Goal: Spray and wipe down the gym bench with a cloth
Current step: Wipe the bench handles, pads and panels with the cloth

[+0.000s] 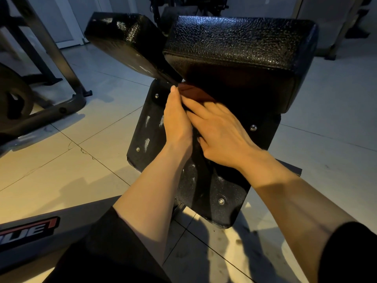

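The gym bench has black textured leather pads; the large pad (240, 48) is straight ahead and a second pad (124, 37) angles off to its left. Below them is a flat black panel with bolts (146, 127), streaked with pale marks. A dark reddish cloth (197, 92) lies in the shadow under the large pad's front edge. My left hand (177, 121) holds the cloth's left edge, thumb pointing up; its fingers are hidden. My right hand (222, 133) lies flat with straight fingers pressing on the cloth, overlapping the left hand. No spray bottle is in view.
A grey machine frame with a weight plate (14, 99) stands on the tiled floor at the left. A grey beam with a red-and-white logo (28, 231) runs along the bottom left. More equipment stands at the back right (346, 27).
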A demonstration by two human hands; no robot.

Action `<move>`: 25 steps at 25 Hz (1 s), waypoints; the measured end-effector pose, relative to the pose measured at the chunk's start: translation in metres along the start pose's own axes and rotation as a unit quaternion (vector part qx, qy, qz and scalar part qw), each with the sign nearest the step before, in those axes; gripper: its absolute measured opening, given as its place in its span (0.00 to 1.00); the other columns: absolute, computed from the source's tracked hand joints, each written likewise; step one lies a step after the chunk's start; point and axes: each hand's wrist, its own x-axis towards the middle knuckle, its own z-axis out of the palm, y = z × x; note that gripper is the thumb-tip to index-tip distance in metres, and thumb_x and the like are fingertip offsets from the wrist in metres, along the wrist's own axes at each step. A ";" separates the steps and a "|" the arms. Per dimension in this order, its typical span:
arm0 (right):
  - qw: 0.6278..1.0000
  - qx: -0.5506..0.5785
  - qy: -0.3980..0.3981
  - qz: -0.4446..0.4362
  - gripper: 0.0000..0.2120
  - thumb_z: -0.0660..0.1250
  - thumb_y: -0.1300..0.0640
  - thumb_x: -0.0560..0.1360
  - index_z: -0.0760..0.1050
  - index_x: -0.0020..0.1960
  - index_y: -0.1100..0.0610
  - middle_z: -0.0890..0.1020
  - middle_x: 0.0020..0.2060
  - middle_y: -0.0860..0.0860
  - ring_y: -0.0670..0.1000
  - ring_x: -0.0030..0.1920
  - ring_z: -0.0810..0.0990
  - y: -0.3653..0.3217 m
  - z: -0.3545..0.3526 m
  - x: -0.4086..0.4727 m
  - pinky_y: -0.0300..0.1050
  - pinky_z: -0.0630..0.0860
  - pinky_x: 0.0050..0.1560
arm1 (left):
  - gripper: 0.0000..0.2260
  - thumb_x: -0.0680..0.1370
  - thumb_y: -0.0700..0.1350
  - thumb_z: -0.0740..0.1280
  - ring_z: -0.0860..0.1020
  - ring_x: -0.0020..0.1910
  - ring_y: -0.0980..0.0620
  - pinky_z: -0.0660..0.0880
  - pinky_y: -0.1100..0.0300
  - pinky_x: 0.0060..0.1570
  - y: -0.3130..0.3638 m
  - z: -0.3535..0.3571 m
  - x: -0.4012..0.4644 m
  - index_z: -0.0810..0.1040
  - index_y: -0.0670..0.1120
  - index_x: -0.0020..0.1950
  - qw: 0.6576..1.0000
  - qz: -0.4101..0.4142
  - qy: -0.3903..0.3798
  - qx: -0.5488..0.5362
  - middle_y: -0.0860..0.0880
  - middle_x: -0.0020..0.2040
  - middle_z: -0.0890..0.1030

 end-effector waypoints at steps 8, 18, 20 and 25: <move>0.981 0.076 -0.093 0.151 0.41 0.72 0.59 0.71 0.54 0.78 0.50 0.53 0.78 0.44 0.54 0.76 0.55 0.030 0.009 -0.033 0.48 0.56 0.74 | 0.17 0.84 0.53 0.49 0.74 0.54 0.63 0.68 0.64 0.60 0.003 0.007 -0.009 0.75 0.52 0.61 0.998 -0.020 -0.022 0.050 0.59 0.53 0.78; 0.985 -0.001 -0.032 0.169 0.36 0.69 0.59 0.70 0.61 0.75 0.53 0.69 0.71 0.51 0.55 0.67 0.68 0.029 -0.011 -0.066 0.49 0.70 0.65 | 0.27 0.72 0.66 0.54 0.70 0.67 0.56 0.61 0.53 0.70 -0.008 0.031 -0.031 0.73 0.56 0.67 0.998 -0.010 -0.035 0.042 0.55 0.67 0.73; 0.992 -0.001 0.000 0.128 0.38 0.71 0.60 0.68 0.62 0.75 0.55 0.69 0.71 0.53 0.56 0.67 0.69 0.020 -0.019 -0.068 0.51 0.71 0.66 | 0.31 0.72 0.66 0.54 0.70 0.68 0.55 0.61 0.51 0.71 -0.008 0.030 -0.030 0.72 0.52 0.70 0.999 -0.007 -0.031 0.037 0.54 0.68 0.73; 0.992 -0.084 0.066 0.060 0.36 0.70 0.60 0.68 0.64 0.74 0.60 0.71 0.70 0.56 0.59 0.64 0.71 0.013 -0.034 -0.066 0.52 0.67 0.67 | 0.31 0.70 0.67 0.56 0.74 0.65 0.54 0.66 0.50 0.69 -0.004 0.038 -0.040 0.75 0.52 0.67 1.000 -0.014 -0.020 0.013 0.52 0.64 0.78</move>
